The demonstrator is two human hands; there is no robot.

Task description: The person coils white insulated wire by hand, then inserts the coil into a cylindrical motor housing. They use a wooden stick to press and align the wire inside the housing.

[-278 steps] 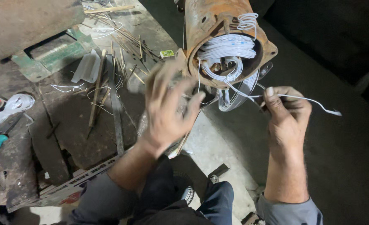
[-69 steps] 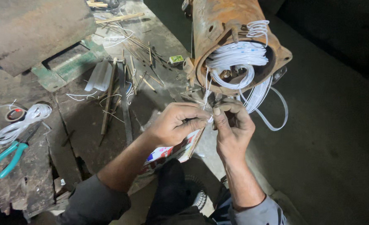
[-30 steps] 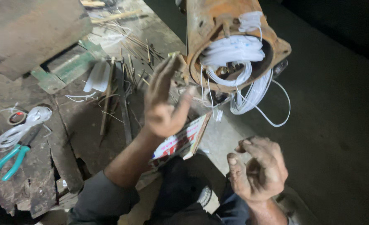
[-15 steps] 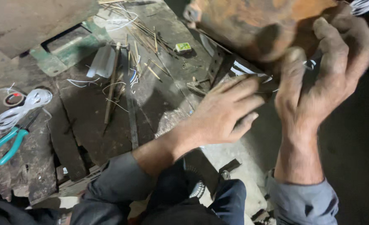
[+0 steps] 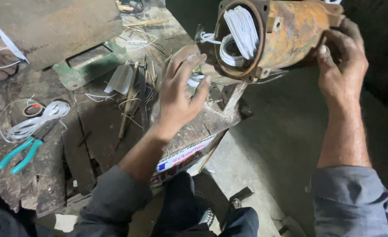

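Note:
A rusty orange motor housing (image 5: pixel 286 33) lies on its side at the top right of the head view, its open end facing left. White wire windings (image 5: pixel 240 30) fill that opening and spill out as loops. My left hand (image 5: pixel 180 90) rests with fingers spread against the housing's rim and its metal foot (image 5: pixel 229 96). My right hand (image 5: pixel 341 63) grips the far right end of the housing.
A worn wooden bench (image 5: pixel 93 131) carries teal-handled pliers (image 5: pixel 18 153), a bundle of white wire (image 5: pixel 33 123), a tape roll (image 5: pixel 32 108), thin sticks (image 5: pixel 130 101) and paper strips. A rusty block on a green base (image 5: pixel 88 66) stands at the back left. Grey concrete floor lies to the right.
The housing has been turned so its open wound end faces left. My left hand moved up to its rim and my right hand shifted to its far end.

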